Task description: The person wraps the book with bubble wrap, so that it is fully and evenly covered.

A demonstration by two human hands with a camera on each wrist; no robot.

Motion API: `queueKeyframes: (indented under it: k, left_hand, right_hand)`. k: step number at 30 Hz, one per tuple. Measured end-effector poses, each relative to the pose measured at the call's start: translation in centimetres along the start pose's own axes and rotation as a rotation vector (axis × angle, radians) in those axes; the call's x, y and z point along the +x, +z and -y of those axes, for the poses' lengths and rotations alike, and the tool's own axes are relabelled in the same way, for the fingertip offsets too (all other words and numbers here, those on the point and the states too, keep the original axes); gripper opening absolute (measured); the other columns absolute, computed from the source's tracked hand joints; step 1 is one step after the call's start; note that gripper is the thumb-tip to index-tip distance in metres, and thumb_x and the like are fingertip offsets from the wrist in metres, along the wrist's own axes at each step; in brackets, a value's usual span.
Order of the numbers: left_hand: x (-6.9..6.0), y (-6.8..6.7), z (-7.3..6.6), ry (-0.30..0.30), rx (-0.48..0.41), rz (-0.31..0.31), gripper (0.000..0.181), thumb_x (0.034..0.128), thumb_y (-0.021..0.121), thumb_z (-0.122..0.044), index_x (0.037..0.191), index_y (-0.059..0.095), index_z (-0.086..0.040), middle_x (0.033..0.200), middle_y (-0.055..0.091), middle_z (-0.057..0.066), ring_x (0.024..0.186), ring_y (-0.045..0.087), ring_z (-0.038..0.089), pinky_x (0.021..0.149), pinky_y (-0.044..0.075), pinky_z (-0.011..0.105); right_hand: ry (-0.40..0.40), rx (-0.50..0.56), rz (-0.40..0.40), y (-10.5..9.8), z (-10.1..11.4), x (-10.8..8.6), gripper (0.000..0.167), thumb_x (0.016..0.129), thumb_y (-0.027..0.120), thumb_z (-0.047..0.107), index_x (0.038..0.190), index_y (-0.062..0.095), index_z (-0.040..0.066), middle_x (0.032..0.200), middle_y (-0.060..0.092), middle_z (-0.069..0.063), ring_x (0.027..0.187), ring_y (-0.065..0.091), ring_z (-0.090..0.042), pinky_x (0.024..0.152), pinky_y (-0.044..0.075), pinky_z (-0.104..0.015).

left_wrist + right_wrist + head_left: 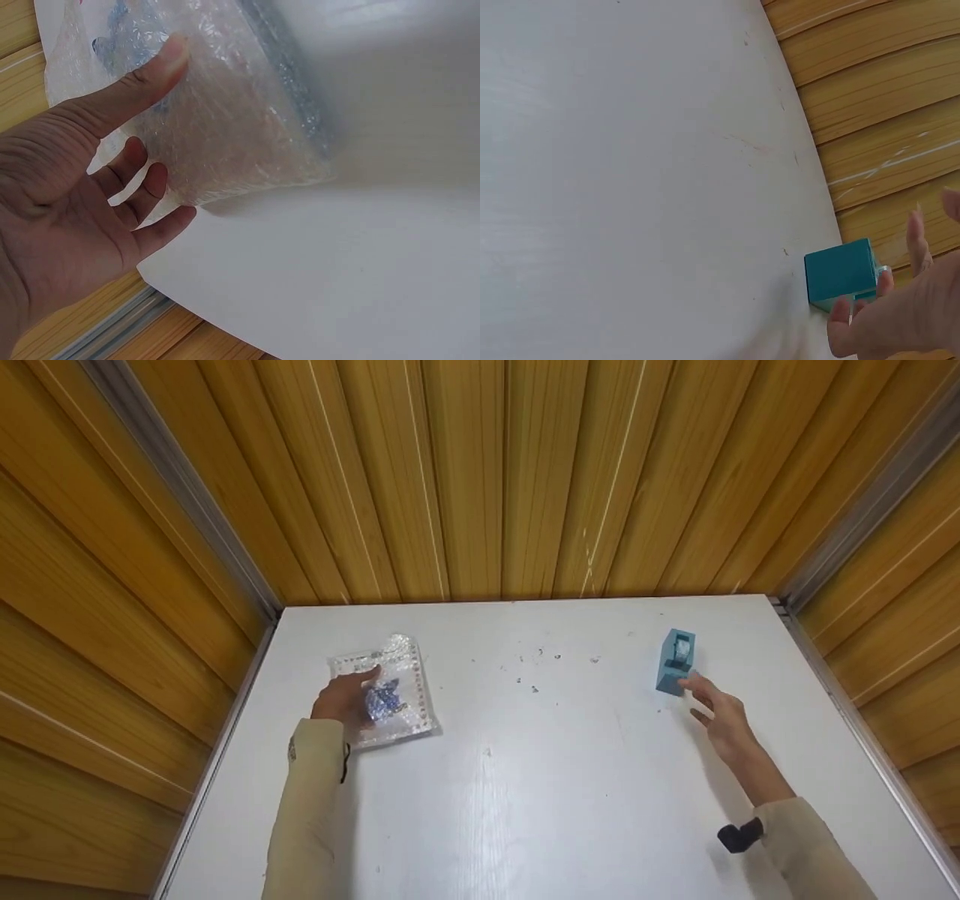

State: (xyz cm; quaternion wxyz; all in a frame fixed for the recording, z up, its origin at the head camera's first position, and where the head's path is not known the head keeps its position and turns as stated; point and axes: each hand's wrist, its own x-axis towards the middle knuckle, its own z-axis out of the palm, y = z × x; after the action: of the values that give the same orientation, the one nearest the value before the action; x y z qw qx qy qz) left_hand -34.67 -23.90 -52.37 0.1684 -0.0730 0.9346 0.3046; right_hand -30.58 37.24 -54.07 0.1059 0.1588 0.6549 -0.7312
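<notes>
A flat package in bubble wrap [401,679], printed with a blue figure and a patterned border, is at the left of the white table. My left hand [343,699] holds its left edge. In the left wrist view the thumb [161,67] lies across the wrap, with several bent fingers at the edge; the index finger is hidden. On the right stands a teal tape dispenser [671,679] with a roll of clear tape. My right hand [726,725] is at its near end, fingers apart and loosely bent. Whether the fingertips touch the dispenser [840,270] I cannot tell.
The white table [525,795] bears small dark marks [536,671] near its middle. Wood-patterned panels [465,480] rise behind it and on both sides, with metal strips along the corners. A black band [740,836] hangs at the right sleeve.
</notes>
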Motion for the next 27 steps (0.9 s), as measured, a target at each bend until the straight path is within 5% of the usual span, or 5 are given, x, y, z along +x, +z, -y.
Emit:
queueKeyframes:
  k: [4, 8, 15, 22, 27]
  left_hand:
    - [-0.5, -0.1, -0.4, -0.004, -0.021, 0.003, 0.097, 0.0795, 0.081, 0.005, 0.159, 0.036, -0.029, 0.167, 0.027, 0.019, 0.151, 0.024, 0.05, 0.121, 0.026, 0.065]
    - [-0.5, -0.1, -0.4, -0.006, 0.003, 0.008, 0.101, 0.0781, 0.082, 0.005, 0.159, 0.035, -0.031, 0.167, 0.029, 0.018, 0.151, 0.028, 0.048, 0.119, 0.032, 0.063]
    - [1.1, 0.2, 0.6, 0.048, 0.156, 0.023, 0.111, 0.0701, 0.089, 0.001, 0.16, 0.033, -0.031, 0.164, 0.035, 0.021, 0.148, 0.03, 0.053, 0.117, 0.032, 0.067]
    - [1.1, 0.3, 0.8, 0.039, 0.13, 0.007, 0.11, 0.0704, 0.089, 0.001, 0.16, 0.034, -0.032, 0.164, 0.034, 0.019, 0.148, 0.032, 0.052, 0.116, 0.034, 0.066]
    - [0.1, 0.2, 0.5, 0.032, 0.1, -0.013, 0.108, 0.0721, 0.088, 0.002, 0.159, 0.035, -0.033, 0.165, 0.033, 0.019, 0.148, 0.031, 0.051, 0.116, 0.035, 0.065]
  right_hand:
    - [0.008, 0.122, 0.014, -0.4, 0.7, 0.1, 0.036, 0.103, 0.054, 0.05, 0.107, 0.078, 0.022, 0.128, 0.05, 0.015, 0.133, 0.037, -0.008, 0.128, 0.019, -0.036]
    - [0.034, 0.218, 0.027, -0.6, 1.6, 0.4, 0.032, 0.101, 0.058, 0.045, 0.101, 0.078, 0.02, 0.109, 0.063, 0.016, 0.121, 0.047, -0.005, 0.113, 0.036, -0.026]
    - [0.066, 0.336, 0.061, -1.0, 2.8, 0.9, 0.031, 0.102, 0.061, 0.037, 0.092, 0.08, 0.015, 0.101, 0.076, 0.011, 0.112, 0.059, -0.005, 0.103, 0.044, -0.024]
    - [0.101, 0.412, 0.095, -1.2, 3.8, 0.8, 0.028, 0.103, 0.06, 0.036, 0.098, 0.08, 0.017, 0.1, 0.075, 0.01, 0.115, 0.056, -0.005, 0.109, 0.037, -0.027]
    - [0.049, 0.336, 0.109, -0.7, 4.8, 0.4, 0.028, 0.102, 0.061, 0.038, 0.104, 0.08, 0.018, 0.098, 0.075, 0.011, 0.109, 0.059, -0.005, 0.098, 0.046, -0.024]
